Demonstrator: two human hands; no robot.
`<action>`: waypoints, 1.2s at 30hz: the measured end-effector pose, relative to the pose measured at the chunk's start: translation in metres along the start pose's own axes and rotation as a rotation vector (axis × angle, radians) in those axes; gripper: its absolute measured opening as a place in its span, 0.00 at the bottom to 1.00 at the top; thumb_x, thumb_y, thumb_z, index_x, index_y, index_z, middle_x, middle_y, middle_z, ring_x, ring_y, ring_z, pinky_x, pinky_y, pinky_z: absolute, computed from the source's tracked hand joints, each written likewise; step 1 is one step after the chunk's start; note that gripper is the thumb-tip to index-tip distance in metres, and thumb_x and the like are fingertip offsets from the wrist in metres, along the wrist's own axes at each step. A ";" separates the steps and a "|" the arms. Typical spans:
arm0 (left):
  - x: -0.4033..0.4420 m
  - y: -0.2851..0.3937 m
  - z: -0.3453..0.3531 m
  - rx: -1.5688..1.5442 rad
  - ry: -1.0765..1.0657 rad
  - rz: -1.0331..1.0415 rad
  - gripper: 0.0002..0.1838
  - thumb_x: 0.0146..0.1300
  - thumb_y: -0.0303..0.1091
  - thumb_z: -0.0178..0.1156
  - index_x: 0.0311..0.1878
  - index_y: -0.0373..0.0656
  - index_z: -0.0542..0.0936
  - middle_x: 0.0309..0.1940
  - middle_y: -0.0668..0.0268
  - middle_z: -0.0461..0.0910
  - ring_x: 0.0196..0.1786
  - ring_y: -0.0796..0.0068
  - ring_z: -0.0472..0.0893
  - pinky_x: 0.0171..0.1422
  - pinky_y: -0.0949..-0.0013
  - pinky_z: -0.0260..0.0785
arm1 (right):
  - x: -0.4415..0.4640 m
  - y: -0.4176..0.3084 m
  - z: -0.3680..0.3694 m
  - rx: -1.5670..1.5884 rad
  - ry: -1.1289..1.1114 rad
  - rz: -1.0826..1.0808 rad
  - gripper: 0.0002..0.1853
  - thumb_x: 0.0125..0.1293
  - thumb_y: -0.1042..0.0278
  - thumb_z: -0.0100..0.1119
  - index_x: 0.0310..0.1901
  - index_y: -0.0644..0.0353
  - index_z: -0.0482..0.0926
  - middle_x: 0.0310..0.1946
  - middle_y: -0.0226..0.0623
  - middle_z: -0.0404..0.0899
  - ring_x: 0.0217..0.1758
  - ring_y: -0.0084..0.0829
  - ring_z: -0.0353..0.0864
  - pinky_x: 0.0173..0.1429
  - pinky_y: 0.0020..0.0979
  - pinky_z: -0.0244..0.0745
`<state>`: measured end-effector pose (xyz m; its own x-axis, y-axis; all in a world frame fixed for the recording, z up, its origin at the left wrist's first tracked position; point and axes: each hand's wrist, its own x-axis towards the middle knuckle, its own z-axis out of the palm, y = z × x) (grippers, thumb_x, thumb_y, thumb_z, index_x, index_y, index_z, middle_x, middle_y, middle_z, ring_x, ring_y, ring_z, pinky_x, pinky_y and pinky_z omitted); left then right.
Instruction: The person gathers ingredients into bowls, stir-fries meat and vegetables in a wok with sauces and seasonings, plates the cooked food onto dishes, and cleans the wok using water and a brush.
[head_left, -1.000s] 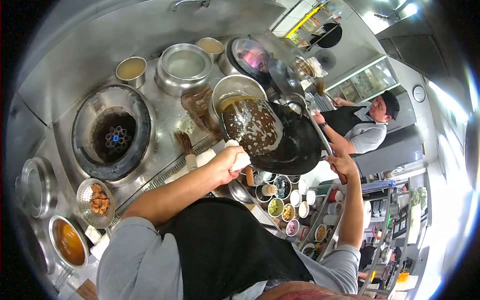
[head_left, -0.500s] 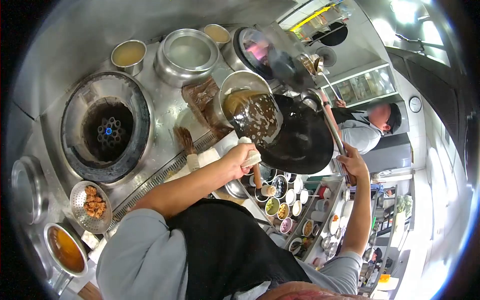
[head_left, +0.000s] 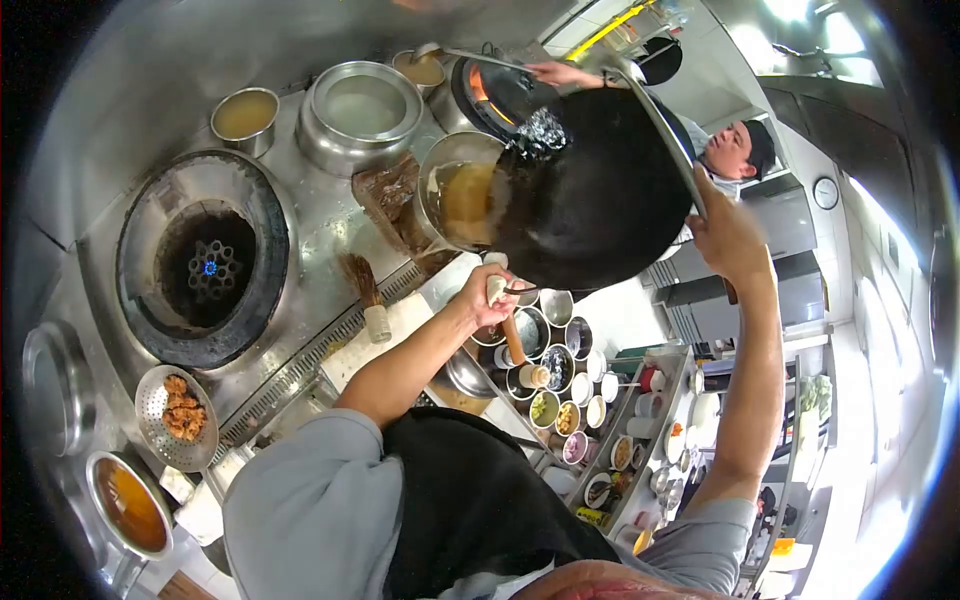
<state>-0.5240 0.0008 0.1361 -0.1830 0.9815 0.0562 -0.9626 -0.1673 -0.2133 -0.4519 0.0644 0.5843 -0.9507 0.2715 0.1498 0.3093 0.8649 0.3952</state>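
A black wok [head_left: 610, 190] is tilted steeply in the air, its lower left edge over a metal pot [head_left: 430, 190] that holds brownish liquid. My left hand [head_left: 487, 297] is closed on a white cloth at the wok's near edge. On the right, my right hand [head_left: 728, 235] is raised beside the wok's rim, its fingers round the handle of a long metal utensil [head_left: 660, 120] that lies across the wok's far edge. Left of the pot is a burner [head_left: 208, 270] with a small blue flame.
A perforated ladle [head_left: 176, 418] holds fried pieces. Near it stands a pan of orange liquid [head_left: 130, 505]. A lidless big pot [head_left: 365, 105] and a brush [head_left: 365, 295] are on the counter. A co-worker [head_left: 735, 150] reaches over another burner with a ladle. Ingredient bowls [head_left: 545, 410] stand to the right.
The wok has risen and tipped further, and the liquid inside it has drained toward the pot. My right hand has moved up. The co-worker's arm now reaches across behind the wok.
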 end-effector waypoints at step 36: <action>-0.510 -0.029 -0.009 0.384 1.237 1.295 0.07 0.64 0.36 0.63 0.34 0.48 0.74 0.20 0.69 0.73 0.15 0.74 0.69 0.16 0.72 0.54 | -0.244 -0.291 0.452 1.200 -0.050 -0.103 0.21 0.68 0.70 0.59 0.63 0.57 0.81 0.40 0.52 0.85 0.40 0.53 0.87 0.49 0.47 0.84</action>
<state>-0.4007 -0.4942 0.1046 -0.6985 -0.2992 -0.6501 -0.3726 -0.6235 0.6873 -0.3202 -0.0625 0.0226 -0.9777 0.1715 0.1212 0.0396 0.7175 -0.6955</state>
